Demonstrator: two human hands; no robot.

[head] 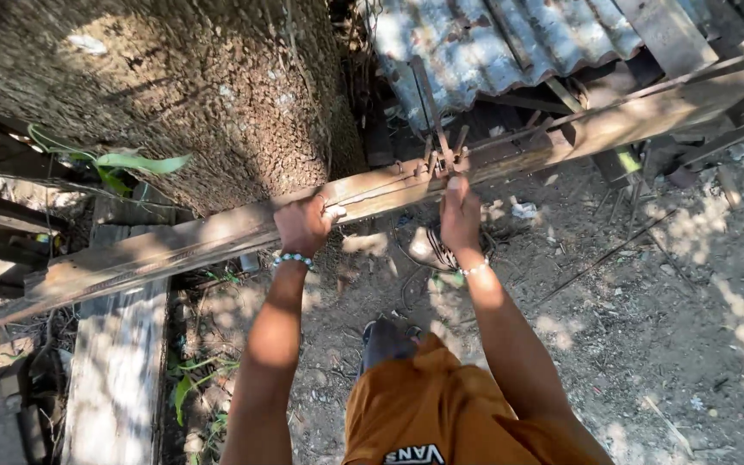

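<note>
Hands (pixel 303 224) (pixel 460 213) grip rough wooden beam (pixel 217 237) — rusty wire ties (pixel 441 159).

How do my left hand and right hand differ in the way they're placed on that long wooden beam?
The left hand is closed in a fist around the wooden beam, gripping its edge; the right hand lies flatter, fingers stretched up toward the rusty metal clamp on the beam. The left hand sits lower along the sloping beam, the right hand higher. Both wrists wear beaded bracelets, and both hands touch the beam.

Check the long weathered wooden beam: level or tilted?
Tilted: the long weathered wooden beam rises toward its right end; the left hand grips it.
</note>
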